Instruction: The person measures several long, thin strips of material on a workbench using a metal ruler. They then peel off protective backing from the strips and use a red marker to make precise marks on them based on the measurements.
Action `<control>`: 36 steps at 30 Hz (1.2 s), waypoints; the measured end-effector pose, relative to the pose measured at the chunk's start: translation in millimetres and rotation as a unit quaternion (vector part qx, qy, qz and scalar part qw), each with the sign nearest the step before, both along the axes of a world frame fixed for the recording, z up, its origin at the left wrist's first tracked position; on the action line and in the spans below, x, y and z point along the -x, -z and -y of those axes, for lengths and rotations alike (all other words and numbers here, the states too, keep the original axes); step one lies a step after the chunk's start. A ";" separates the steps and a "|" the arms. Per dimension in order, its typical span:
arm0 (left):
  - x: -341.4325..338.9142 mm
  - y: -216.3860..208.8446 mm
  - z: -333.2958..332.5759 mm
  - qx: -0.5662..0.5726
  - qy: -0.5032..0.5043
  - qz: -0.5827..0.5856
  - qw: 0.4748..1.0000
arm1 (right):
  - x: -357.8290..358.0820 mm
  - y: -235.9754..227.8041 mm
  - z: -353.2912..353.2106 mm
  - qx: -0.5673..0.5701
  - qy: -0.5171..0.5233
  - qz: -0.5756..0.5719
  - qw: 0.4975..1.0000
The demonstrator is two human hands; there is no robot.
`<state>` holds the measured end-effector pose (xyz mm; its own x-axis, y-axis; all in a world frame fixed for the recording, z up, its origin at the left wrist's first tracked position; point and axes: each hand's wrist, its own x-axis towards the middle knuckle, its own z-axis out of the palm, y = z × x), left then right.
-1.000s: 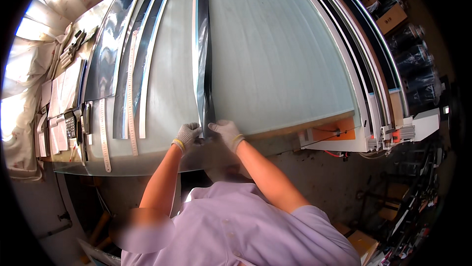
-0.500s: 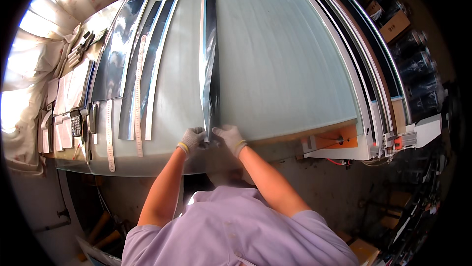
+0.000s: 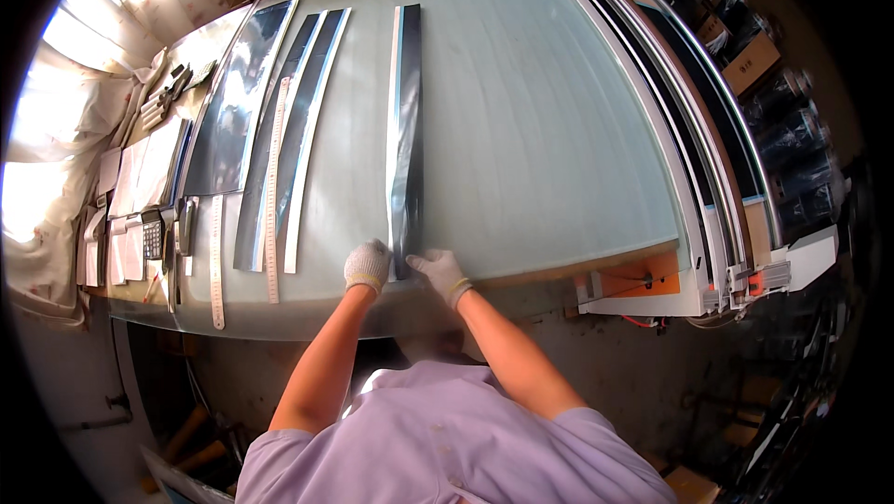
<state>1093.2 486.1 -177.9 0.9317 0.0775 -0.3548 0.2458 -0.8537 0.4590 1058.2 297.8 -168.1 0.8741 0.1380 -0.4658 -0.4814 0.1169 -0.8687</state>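
A long dark glossy film strip (image 3: 408, 122) with a white and light-blue left edge lies lengthwise on the glass-topped table (image 3: 549, 131). Both my hands, in pale knit gloves, are at its near end. My left hand (image 3: 367, 265) is closed at the strip's left corner, its fingertips partly hidden under the knuckles. On the right corner, my right hand (image 3: 440, 274) pinches the film, thumb pointing left. The strip's surface is slightly buckled toward this end.
Left of the strip lie more dark film strips (image 3: 312, 122), a wider film sheet (image 3: 233, 103), a long ruler (image 3: 275, 197) and a shorter ruler (image 3: 217, 262). Papers (image 3: 154, 169) and a calculator (image 3: 153, 236) sit at the left edge. A metal-railed machine (image 3: 689, 131) borders the right.
My left hand has turned so its back faces up and closed beside the strip. My right hand stays at the right corner. The whole view has shifted slightly downward.
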 end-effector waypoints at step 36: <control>16.4 0.2 4.2 0.333 -0.087 -0.014 0.939 | 9.6 7.2 20.2 0.023 -0.017 0.096 0.995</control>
